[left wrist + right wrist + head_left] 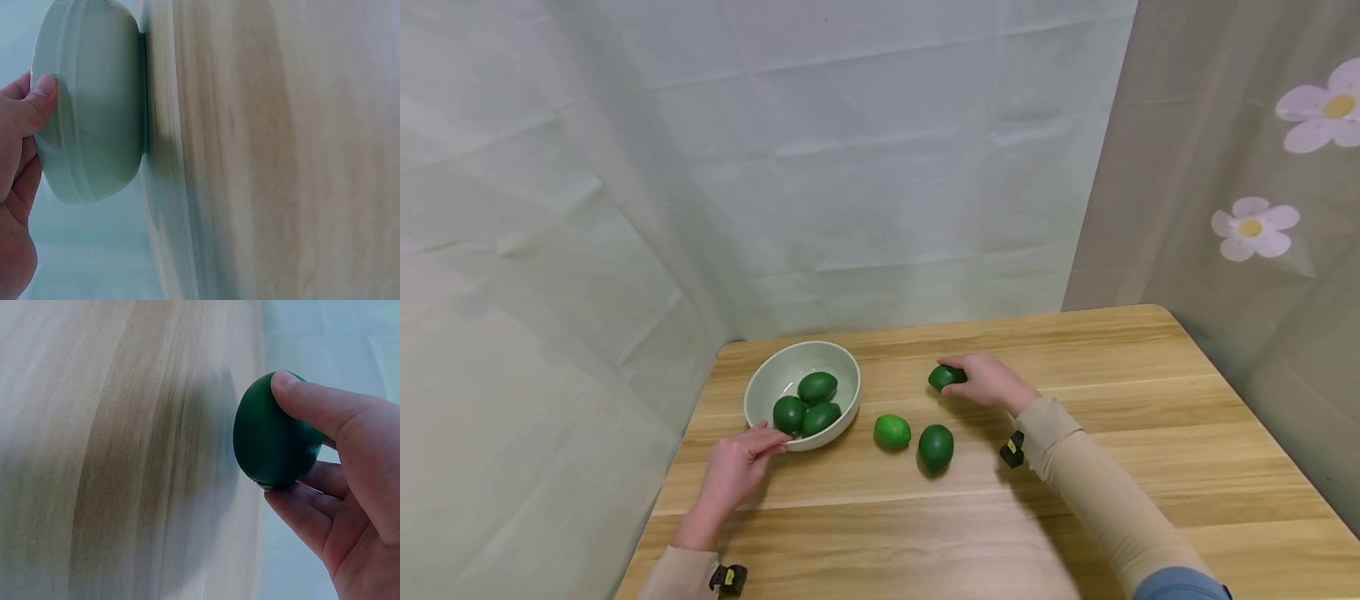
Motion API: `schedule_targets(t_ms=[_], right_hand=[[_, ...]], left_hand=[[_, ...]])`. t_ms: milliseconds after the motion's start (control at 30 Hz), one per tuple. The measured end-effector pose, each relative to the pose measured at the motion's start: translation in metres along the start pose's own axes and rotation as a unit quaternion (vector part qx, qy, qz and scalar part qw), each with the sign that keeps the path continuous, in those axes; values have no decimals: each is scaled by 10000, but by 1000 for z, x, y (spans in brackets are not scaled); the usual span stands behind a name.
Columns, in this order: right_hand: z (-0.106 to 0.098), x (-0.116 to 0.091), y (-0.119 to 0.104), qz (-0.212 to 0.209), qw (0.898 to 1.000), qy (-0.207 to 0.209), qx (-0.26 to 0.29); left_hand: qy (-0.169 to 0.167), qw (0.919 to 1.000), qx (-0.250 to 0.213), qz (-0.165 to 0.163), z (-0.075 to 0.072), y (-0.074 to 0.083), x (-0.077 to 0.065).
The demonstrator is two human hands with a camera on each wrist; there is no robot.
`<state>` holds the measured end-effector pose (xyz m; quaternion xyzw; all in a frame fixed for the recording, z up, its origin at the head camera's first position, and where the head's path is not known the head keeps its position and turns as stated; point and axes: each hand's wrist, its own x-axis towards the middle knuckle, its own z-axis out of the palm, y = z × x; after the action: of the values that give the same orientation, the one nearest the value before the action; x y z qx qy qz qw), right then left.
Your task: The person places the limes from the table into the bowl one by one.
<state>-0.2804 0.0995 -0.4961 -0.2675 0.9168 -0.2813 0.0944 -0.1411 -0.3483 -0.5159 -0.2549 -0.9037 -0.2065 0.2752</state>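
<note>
My left hand (pixel 735 468) pinches the near rim of a pale green bowl (pixel 762 385). In the left wrist view the thumb presses on the outer wall of the bowl (pixel 103 106), which stands on the table. Three dark green avocados (pixel 817 388) lie inside it. Over to the right, my right hand (pixel 988 382) grips another dark green avocado (pixel 946 377) between thumb and fingers. In the right wrist view this avocado (pixel 265 437) appears held off the wood, its shadow apart from it. Between the hands lie a bright green lime (pixel 892 432) and one more avocado (pixel 936 449).
The wooden table (pixel 1150 450) has its back edge against a pale hanging cloth (pixel 880 167). A greyish-brown cloth with flowers (pixel 1255 228) hangs along the right side. The loose lime and avocado sit just right of the bowl.
</note>
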Motion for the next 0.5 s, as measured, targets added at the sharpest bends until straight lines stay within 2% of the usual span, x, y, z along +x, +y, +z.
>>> schedule_targets(t_ms=[500], right_hand=[[-2,2,-8,88,9998,46,155]], left_hand=[[0,10000,-20,-25,0,0,0]])
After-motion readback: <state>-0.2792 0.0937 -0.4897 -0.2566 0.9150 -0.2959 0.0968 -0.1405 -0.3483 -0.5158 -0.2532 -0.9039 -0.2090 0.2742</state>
